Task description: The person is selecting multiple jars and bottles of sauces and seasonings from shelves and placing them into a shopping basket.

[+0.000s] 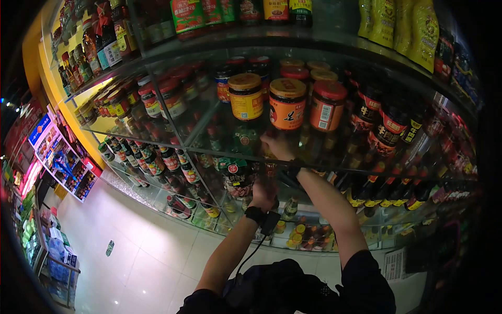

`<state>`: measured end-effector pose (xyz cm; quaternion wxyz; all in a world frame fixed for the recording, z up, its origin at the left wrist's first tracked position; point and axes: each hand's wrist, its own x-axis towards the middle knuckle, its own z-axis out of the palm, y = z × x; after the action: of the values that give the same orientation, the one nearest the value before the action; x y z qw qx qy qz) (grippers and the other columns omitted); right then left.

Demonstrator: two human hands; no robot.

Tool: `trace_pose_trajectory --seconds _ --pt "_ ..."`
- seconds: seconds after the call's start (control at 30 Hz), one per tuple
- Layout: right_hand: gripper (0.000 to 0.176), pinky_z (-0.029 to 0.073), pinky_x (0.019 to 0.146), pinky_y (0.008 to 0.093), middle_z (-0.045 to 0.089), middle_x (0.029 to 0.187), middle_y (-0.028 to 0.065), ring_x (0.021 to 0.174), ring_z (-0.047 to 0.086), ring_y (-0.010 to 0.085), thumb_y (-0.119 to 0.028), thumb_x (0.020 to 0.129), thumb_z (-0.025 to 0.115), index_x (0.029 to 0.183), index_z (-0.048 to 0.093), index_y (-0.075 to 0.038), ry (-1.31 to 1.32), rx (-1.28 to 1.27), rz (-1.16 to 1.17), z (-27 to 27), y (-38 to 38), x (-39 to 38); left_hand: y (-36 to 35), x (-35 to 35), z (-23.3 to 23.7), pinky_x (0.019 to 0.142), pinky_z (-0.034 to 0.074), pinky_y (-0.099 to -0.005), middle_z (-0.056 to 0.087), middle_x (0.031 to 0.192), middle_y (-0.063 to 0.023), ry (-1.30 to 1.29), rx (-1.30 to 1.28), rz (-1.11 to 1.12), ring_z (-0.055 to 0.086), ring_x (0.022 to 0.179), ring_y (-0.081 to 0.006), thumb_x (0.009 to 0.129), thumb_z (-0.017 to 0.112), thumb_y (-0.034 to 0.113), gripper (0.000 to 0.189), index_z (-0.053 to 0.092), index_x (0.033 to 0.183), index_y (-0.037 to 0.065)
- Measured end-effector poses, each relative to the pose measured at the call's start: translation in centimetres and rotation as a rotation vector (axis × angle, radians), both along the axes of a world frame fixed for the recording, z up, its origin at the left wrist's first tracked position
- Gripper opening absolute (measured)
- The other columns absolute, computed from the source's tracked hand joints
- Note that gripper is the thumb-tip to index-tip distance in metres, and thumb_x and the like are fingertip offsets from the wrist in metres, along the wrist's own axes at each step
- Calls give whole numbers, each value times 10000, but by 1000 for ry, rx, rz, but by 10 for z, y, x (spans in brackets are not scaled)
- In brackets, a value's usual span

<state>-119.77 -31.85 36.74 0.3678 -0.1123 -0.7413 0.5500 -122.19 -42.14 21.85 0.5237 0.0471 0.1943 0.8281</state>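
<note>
Both my hands reach into the glass-shelved rack of sauces. My left hand (264, 192) is closed low beside a large jar with a black label and green top (238, 175); a black strap with a small box sits on its wrist. Higher up, my right hand (280, 146) is closed with its fingers curled, just below the front row of jars. Between the hands a narrow reddish-brown item (270, 166) shows dimly, and I cannot tell whether they grip it. Above them stand a yellow-label jar (246, 99), an orange-label jar (287, 107) and a red-lidded jar (328, 104).
A glass shelf edge (230, 153) runs across in front of my forearms. Dark jars (387, 128) and bottles (361, 193) fill the right side. Yellow pouches (400, 26) hang over the upper shelf. At left are a pale tiled floor (141, 251) and a poster stand (63, 157).
</note>
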Motion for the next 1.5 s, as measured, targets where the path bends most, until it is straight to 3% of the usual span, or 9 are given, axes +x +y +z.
trace_pose_trajectory --seconds 0.13,0.2,0.3,0.43,0.5,0.7,1.13,1.37,1.5 --pt "212 385 597 285 540 564 19 578 521 150 -221 755 543 620 543 -57 -62 48 -16 7 -1 3 12 -14 -32 678 403 -330 522 817 -40 139 -124 130 498 777 -204 871 344 312 254 517 919 133" --pt "243 383 632 282 548 575 17 607 526 152 -255 769 527 617 546 -66 -88 139 -71 6 1 2 2 -24 -23 894 325 -356 475 1053 -49 311 133 -226 428 1034 -199 874 342 262 192 444 1010 174" --pt "251 387 642 288 551 579 17 610 525 152 -265 771 531 613 547 -71 -78 76 -46 8 2 -1 -2 -13 6 895 324 -347 480 1017 -47 311 -28 -154 442 1002 -202 882 308 252 177 440 964 167" --pt "234 390 651 275 557 596 12 622 529 143 -253 776 545 636 555 -66 -82 87 -77 8 2 -2 13 -33 -37 945 307 -369 464 1145 -60 307 162 -246 417 1100 -221 897 307 315 289 437 1093 146" --pt "154 402 691 273 578 702 24 705 548 141 -203 767 578 749 576 -49 -82 54 69 -12 21 -15 10 -19 -16 938 315 -389 495 1130 -76 29 -150 -53 444 1061 -229 888 305 388 432 436 1185 104" --pt "263 406 783 294 570 906 49 881 539 155 -158 753 616 971 545 -30 133 -1 32 -7 11 -13 2 -14 -8 1018 243 -410 304 1375 -95 93 -204 -35 304 1248 -267 895 309 454 566 277 1335 101" --pt "688 302 963 424 371 1215 223 1130 375 373 -151 647 673 1228 336 0 66 405 -282 5 -34 27 -46 19 31 1016 236 -401 356 1323 -83 90 -249 -15 322 1227 -246 896 310 424 476 367 1242 102" --pt "735 242 1011 398 285 1314 185 1221 282 350 -70 653 641 1295 285 -30 175 597 -366 -12 -62 49 -84 38 40 1004 271 -405 392 1271 -104 7 -257 23 352 1202 -249 914 281 377 445 393 1167 27" --pt "547 294 974 353 426 1203 140 1146 394 272 -10 690 605 1200 409 -33 216 457 -476 -34 -94 66 -121 48 27 972 318 -409 488 1163 -92 23 -151 -39 435 1130 -259 912 302 358 391 448 1094 44"
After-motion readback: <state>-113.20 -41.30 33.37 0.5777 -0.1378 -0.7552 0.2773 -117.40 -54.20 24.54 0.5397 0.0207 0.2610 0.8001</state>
